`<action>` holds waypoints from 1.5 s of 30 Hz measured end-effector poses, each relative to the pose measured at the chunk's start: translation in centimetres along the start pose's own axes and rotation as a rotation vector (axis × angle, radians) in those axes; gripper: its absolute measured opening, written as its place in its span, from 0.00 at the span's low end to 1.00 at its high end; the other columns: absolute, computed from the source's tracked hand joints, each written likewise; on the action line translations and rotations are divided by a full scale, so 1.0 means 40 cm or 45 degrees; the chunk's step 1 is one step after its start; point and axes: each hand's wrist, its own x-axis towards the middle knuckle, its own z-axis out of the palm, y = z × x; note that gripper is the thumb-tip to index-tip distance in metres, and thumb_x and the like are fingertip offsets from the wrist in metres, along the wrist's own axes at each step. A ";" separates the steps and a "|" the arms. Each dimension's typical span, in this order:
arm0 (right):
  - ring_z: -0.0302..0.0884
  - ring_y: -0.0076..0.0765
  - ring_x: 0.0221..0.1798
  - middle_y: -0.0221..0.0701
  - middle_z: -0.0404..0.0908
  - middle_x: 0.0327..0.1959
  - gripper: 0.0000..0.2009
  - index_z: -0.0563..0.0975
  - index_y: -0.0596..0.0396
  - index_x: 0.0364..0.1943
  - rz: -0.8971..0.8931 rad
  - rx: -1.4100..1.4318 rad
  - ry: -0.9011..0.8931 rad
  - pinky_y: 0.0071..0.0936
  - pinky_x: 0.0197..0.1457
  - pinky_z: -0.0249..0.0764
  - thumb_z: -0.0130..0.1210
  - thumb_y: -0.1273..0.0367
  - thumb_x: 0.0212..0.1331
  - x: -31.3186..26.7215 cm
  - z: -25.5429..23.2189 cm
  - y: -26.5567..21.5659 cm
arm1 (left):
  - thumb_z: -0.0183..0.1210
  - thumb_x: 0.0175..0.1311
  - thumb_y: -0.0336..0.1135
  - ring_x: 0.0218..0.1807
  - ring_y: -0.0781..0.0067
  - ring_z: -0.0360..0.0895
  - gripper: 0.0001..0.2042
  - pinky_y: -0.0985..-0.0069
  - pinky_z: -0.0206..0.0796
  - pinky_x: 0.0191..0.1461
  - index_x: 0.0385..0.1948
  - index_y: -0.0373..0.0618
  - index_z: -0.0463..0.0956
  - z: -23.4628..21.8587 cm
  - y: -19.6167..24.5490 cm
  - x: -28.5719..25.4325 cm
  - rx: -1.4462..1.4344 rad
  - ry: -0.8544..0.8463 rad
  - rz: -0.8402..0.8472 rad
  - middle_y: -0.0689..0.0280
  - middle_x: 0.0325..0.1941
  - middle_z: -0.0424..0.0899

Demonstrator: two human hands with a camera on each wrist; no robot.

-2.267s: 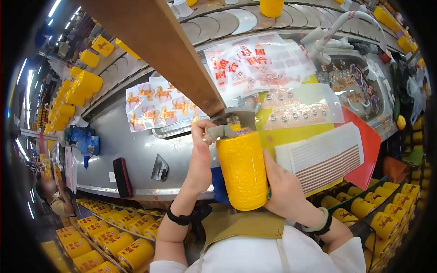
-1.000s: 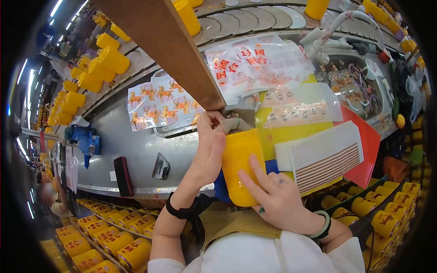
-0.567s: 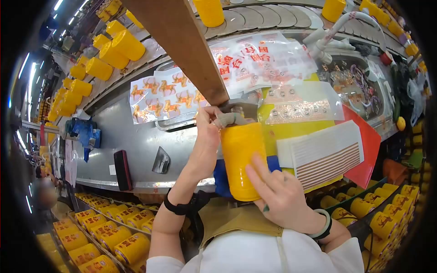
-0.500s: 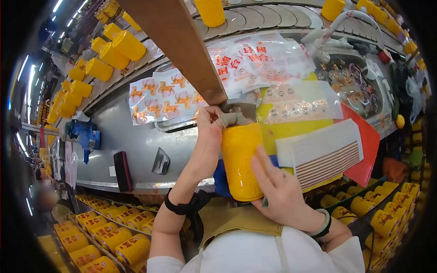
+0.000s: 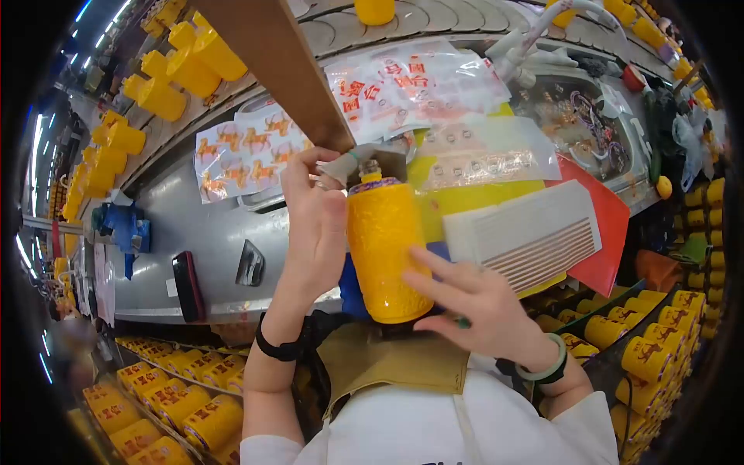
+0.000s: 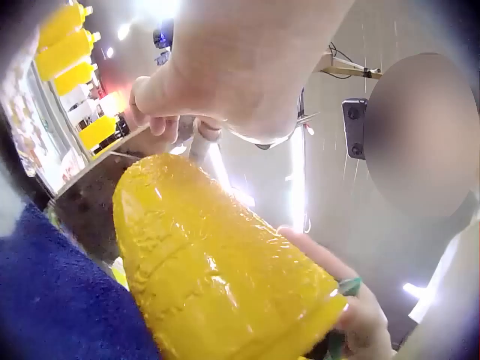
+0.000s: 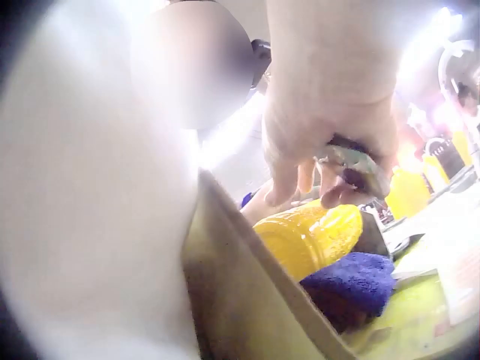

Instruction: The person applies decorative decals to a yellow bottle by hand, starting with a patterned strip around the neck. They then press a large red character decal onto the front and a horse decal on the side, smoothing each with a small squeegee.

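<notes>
While the yellow bottle stood upright at the near edge of the worktop, over a blue cloth, the left hand lay along its side with the fingertips curled at the neck, pinching a grey strip beside the small cap. The right hand was spread, its straight fingers pressing the bottle's lower flank, and something small and green showed under its palm; what that was could not be told. Sheets of red and gold stickers lay toward the far edge, a striped card rested to the right of the bottle, and a dark phone lay at the left near edge. Judging from this, the bottle had only a flat push on one side and a pinch at the top, so a hard tug on the strip could tip it off the cloth and over the near edge. The glossy embossed surface might also slip under straight fingers.
</notes>
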 end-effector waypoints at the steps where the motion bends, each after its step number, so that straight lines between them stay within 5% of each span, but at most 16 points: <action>1: 0.82 0.40 0.39 0.45 0.83 0.62 0.31 0.81 0.53 0.62 0.069 0.173 0.084 0.34 0.45 0.79 0.75 0.70 0.48 -0.012 -0.012 0.013 | 0.35 0.83 0.55 0.65 0.54 0.63 0.32 0.60 0.51 0.72 0.62 0.30 0.74 -0.015 0.012 -0.015 -0.100 -0.019 -0.067 0.50 0.64 0.67; 2: 0.84 0.45 0.44 0.40 0.87 0.54 0.26 0.83 0.54 0.57 0.225 0.164 0.161 0.37 0.51 0.81 0.75 0.70 0.51 -0.013 -0.032 0.015 | 0.35 0.83 0.55 0.65 0.54 0.63 0.32 0.60 0.51 0.72 0.62 0.30 0.74 -0.021 0.014 -0.038 -0.094 -0.015 -0.083 0.50 0.64 0.67; 6: 0.82 0.45 0.41 0.39 0.87 0.45 0.16 0.84 0.57 0.48 0.549 -0.050 0.309 0.37 0.46 0.79 0.72 0.73 0.54 -0.045 -0.078 0.068 | 0.39 0.80 0.64 0.69 0.55 0.64 0.39 0.61 0.56 0.73 0.71 0.32 0.66 -0.032 0.002 -0.129 -0.132 0.033 -0.142 0.51 0.72 0.64; 9: 0.81 0.46 0.39 0.39 0.87 0.39 0.11 0.83 0.58 0.42 0.686 -0.194 0.351 0.38 0.44 0.77 0.69 0.73 0.57 -0.078 -0.106 0.124 | 0.53 0.65 0.78 0.76 0.53 0.63 0.54 0.56 0.58 0.77 0.79 0.37 0.55 0.001 0.004 -0.214 -0.412 -0.058 -0.178 0.50 0.80 0.58; 12: 0.82 0.47 0.40 0.38 0.86 0.36 0.09 0.83 0.59 0.39 0.744 -0.394 0.332 0.39 0.46 0.76 0.68 0.71 0.58 -0.115 -0.119 0.169 | 0.79 0.50 0.60 0.81 0.54 0.57 0.61 0.55 0.53 0.82 0.80 0.38 0.50 0.035 0.017 -0.278 -0.509 -0.121 -0.152 0.52 0.81 0.57; 13: 0.83 0.45 0.39 0.39 0.87 0.37 0.09 0.84 0.60 0.40 0.781 -0.413 0.253 0.36 0.46 0.77 0.68 0.71 0.58 -0.124 -0.117 0.179 | 0.79 0.50 0.60 0.81 0.54 0.57 0.61 0.55 0.53 0.82 0.80 0.38 0.50 0.047 0.022 -0.296 -0.526 -0.125 -0.154 0.52 0.81 0.57; 15: 0.84 0.44 0.37 0.41 0.87 0.36 0.11 0.84 0.62 0.39 0.818 -0.402 0.172 0.35 0.45 0.77 0.68 0.69 0.57 -0.125 -0.106 0.190 | 0.85 0.46 0.41 0.80 0.56 0.61 0.59 0.58 0.56 0.81 0.79 0.37 0.51 0.075 0.029 -0.322 -0.361 -0.060 -0.246 0.52 0.80 0.61; 19: 0.85 0.51 0.42 0.41 0.87 0.34 0.10 0.84 0.57 0.37 0.903 -0.508 0.084 0.42 0.49 0.79 0.71 0.68 0.53 -0.123 -0.074 0.208 | 0.79 0.51 0.28 0.72 0.60 0.73 0.52 0.63 0.64 0.75 0.78 0.36 0.54 0.098 0.046 -0.326 -0.492 -0.004 -0.470 0.53 0.72 0.73; 33: 0.86 0.46 0.36 0.40 0.87 0.31 0.09 0.83 0.60 0.38 0.989 -0.337 0.017 0.38 0.43 0.79 0.69 0.75 0.53 -0.113 -0.106 0.230 | 0.81 0.47 0.33 0.78 0.54 0.64 0.51 0.60 0.58 0.79 0.76 0.39 0.61 0.113 0.051 -0.321 -0.085 0.208 -0.149 0.53 0.79 0.63; 40: 0.85 0.51 0.40 0.44 0.86 0.34 0.06 0.82 0.61 0.40 0.982 -0.247 0.003 0.41 0.48 0.78 0.62 0.77 0.58 -0.128 -0.111 0.244 | 0.79 0.50 0.31 0.74 0.57 0.72 0.48 0.63 0.62 0.77 0.76 0.38 0.62 0.109 0.032 -0.338 -0.212 0.163 -0.243 0.52 0.74 0.72; 42: 0.81 0.54 0.47 0.45 0.83 0.37 0.05 0.81 0.62 0.39 0.643 -0.749 0.094 0.44 0.52 0.76 0.57 0.79 0.60 -0.149 -0.105 0.249 | 0.78 0.51 0.30 0.71 0.58 0.76 0.48 0.63 0.65 0.75 0.77 0.38 0.61 0.110 0.026 -0.345 -0.289 0.152 -0.276 0.52 0.71 0.77; 45: 0.77 0.55 0.51 0.46 0.78 0.39 0.04 0.80 0.63 0.37 0.759 -0.945 -0.074 0.47 0.55 0.74 0.55 0.79 0.61 -0.141 -0.127 0.215 | 0.78 0.53 0.30 0.71 0.57 0.76 0.47 0.63 0.65 0.75 0.77 0.37 0.60 0.107 0.032 -0.340 -0.245 0.131 -0.258 0.52 0.71 0.76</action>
